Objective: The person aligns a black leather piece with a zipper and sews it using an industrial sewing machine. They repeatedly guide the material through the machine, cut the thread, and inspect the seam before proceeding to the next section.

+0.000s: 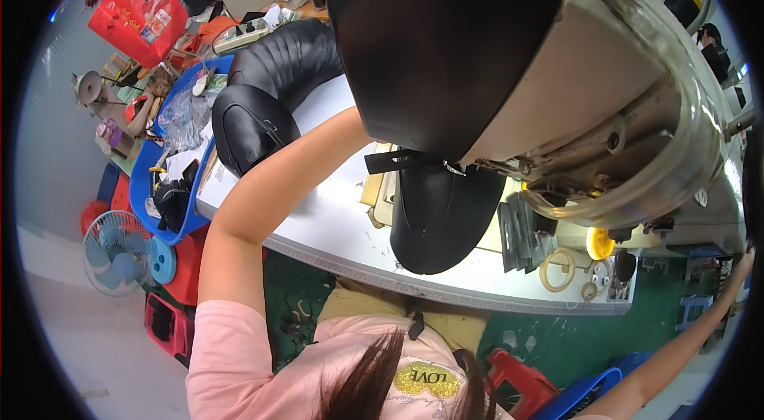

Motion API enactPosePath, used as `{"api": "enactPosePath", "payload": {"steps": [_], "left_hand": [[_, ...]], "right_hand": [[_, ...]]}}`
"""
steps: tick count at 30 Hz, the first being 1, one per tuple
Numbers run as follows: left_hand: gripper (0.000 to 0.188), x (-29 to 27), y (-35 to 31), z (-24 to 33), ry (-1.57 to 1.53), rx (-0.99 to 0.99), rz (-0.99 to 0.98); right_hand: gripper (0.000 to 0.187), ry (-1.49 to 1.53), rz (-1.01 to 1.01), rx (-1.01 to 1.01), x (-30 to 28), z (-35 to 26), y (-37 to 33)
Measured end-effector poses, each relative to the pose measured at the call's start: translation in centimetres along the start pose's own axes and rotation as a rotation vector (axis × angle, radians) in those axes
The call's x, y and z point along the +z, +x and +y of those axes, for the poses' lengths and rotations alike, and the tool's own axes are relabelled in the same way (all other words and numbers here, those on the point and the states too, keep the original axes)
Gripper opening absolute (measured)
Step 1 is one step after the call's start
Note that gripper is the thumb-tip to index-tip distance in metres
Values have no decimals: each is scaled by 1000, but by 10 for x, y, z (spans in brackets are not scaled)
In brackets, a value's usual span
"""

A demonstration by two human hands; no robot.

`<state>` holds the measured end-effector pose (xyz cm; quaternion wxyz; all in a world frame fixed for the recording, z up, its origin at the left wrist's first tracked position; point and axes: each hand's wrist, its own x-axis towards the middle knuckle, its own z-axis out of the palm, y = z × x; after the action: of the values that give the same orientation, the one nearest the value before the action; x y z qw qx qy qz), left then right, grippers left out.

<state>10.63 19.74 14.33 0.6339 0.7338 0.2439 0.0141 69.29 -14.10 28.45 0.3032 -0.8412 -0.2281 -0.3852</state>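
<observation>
Nearest, the sewing machine's head (446, 46) hides the left hand, so its grip cannot be told; the right hand (746, 259), small at the right rim, is equally unclear. Beneath the head, a round-ended black leather piece (434, 225) rests near the front edge of the white table (330, 177). Farther off, wrinkled black leather (298, 58) lies beside a blue bin (139, 185).

I have a smooth, black, leather-like piece with a broad rounded end (440, 221) below the bulky black-and-beige sewing machine head (446, 38), its curve towards me. The machine head hides its far end; a flat black strip (386, 162) juts out leftward from under there.
</observation>
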Motion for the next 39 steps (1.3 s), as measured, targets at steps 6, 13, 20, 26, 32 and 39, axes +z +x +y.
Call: {"api": "enactPosePath", "payload": {"steps": [6, 13, 20, 26, 32, 39], "left_hand": [[36, 3, 9, -3, -2, 8, -10], [36, 0, 4, -3, -11, 1, 18], [36, 3, 4, 0, 0, 23, 18], [36, -1, 4, -4, -13, 31, 31], [37, 1, 0, -2, -1, 13, 56], [37, 3, -2, -7, 12, 13, 73]], "right_hand": [[30, 67, -86, -167, 72, 47, -100], [33, 289, 53, -195, 34, 68, -70], [28, 439, 44, -56, 55, 67, -110], [20, 534, 92, -192, 2, -47, -215], [20, 501, -279, -719, -25, -142, -294], [23, 495, -213, -672, -24, -148, -305]]}}
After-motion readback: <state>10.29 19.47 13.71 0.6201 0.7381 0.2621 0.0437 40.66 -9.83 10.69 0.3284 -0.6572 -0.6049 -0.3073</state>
